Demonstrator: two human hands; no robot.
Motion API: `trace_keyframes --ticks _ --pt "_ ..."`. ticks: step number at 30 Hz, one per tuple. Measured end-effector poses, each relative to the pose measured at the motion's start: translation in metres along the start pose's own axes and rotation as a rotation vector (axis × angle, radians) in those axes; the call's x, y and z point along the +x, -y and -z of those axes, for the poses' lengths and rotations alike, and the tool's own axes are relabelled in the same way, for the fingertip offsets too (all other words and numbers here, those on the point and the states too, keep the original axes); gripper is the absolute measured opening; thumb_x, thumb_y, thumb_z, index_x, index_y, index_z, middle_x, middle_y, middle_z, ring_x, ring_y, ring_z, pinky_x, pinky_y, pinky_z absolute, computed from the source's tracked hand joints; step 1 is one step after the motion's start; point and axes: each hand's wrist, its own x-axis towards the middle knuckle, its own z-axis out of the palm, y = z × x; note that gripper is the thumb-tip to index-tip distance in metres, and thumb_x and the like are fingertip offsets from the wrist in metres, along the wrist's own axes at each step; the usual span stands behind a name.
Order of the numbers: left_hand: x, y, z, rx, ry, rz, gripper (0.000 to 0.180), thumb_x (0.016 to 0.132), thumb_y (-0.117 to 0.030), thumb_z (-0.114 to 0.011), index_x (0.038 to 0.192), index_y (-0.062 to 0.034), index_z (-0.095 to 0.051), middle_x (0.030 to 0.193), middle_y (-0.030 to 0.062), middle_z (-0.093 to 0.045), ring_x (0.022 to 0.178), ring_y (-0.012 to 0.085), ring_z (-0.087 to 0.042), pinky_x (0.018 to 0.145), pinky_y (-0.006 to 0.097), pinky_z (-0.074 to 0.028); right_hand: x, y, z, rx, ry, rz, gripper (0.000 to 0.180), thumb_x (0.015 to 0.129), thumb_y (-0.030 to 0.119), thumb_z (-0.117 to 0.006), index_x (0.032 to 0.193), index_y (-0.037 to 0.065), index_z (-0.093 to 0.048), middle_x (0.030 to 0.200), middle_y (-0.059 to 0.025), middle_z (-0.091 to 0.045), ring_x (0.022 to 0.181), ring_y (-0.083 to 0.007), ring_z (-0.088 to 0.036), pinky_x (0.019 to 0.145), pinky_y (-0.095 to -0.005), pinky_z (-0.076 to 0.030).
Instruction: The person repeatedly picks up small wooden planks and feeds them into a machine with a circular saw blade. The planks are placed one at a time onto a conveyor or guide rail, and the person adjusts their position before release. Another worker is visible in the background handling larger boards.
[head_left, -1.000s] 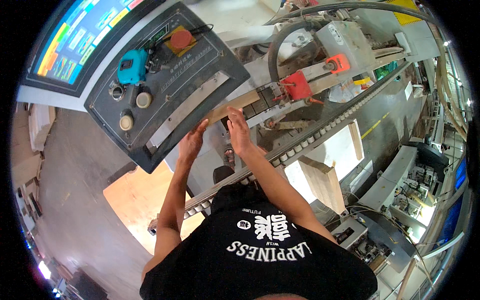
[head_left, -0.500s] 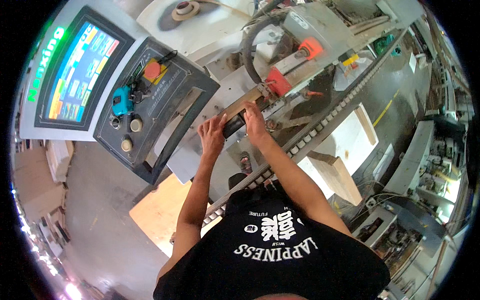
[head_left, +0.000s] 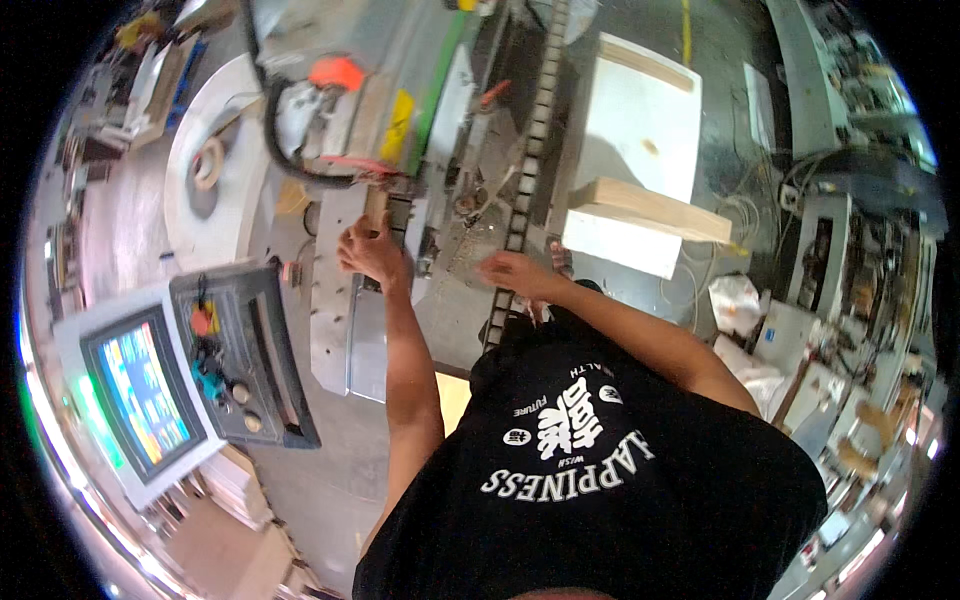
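A narrow wooden strip lies on the metal bed of an edge-banding-type machine, its far end running in under the machine's red-edged head. My left hand is at the near end of this strip, fingers bent around it; the hand covers part of the wood. My right hand is off the strip, over the segmented track in front of my body. Its fingers are stretched toward the left and hold nothing that I can see.
A control console with a lit screen stands at the left. On the right, wooden blocks rest on a white board. A black hose curves over the machine, near a round disc with a roll.
My view has turned, so the console now sits lower left. My right hand has let go of the wooden strip and drawn back toward my body; my left hand stays at the strip.
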Motion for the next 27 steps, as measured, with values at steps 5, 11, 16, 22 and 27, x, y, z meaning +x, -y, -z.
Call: trace_keyframes --ticks 5,11,16,22,27 --pt "-0.017 -0.063 0.025 -0.335 0.083 -0.227 0.029 0.103 -0.036 -0.074 0.115 -0.0096 -0.077 0.120 0.0090 -0.069 0.119 0.0329 -0.058 0.105 0.053 -0.040 -0.155 -0.127 0.094 -0.109 -0.198 -0.089 0.029 0.115 0.015 -0.047 0.128 0.006 -0.070 0.125 -0.0063 -0.073 0.119 -0.0226 -0.065 0.116 -0.0371 -0.041" --pt "-0.146 -0.180 0.067 -0.899 0.494 -0.320 0.036 0.113 -0.031 -0.060 0.127 -0.0005 -0.071 0.122 0.0169 -0.070 0.118 0.0344 -0.064 0.103 0.045 -0.049 -0.261 -0.214 0.198 0.575 -1.238 -0.172 0.044 0.113 0.039 -0.047 0.136 0.007 -0.067 0.129 -0.0034 -0.071 0.114 -0.0186 -0.065 0.099 -0.0335 -0.050" --pt "-0.191 -0.236 0.043 -1.178 0.787 -0.071 0.074 0.115 -0.059 -0.040 0.153 0.0026 -0.050 0.149 0.0189 -0.057 0.139 0.0312 -0.054 0.122 0.044 -0.035 -0.237 -0.213 0.266 0.815 -1.331 0.031 0.056 0.114 0.047 -0.046 0.152 0.006 -0.054 0.151 -0.0100 -0.062 0.137 -0.0259 -0.059 0.116 -0.0451 -0.045" --pt "-0.171 -0.250 -0.017 -1.194 1.036 0.383 0.088 0.110 -0.068 -0.043 0.164 0.0008 -0.038 0.165 0.0204 -0.044 0.154 0.0336 -0.042 0.129 0.048 -0.030 -0.232 -0.205 0.303 0.699 -1.058 0.089 0.080 0.110 0.063 -0.046 0.164 0.004 -0.041 0.165 -0.0133 -0.048 0.153 -0.0299 -0.041 0.127 -0.0473 -0.030" --pt "-0.151 -0.263 0.042 -0.979 1.187 0.113 0.081 0.111 -0.064 -0.046 0.164 -0.0036 -0.038 0.162 0.0170 -0.046 0.153 0.0320 -0.040 0.127 0.046 -0.033 -0.265 -0.108 0.308 0.769 -0.956 -0.074 0.111 0.099 0.087 -0.039 0.168 0.000 -0.032 0.173 -0.0170 -0.036 0.158 -0.0336 -0.034 0.131 -0.0487 -0.021"
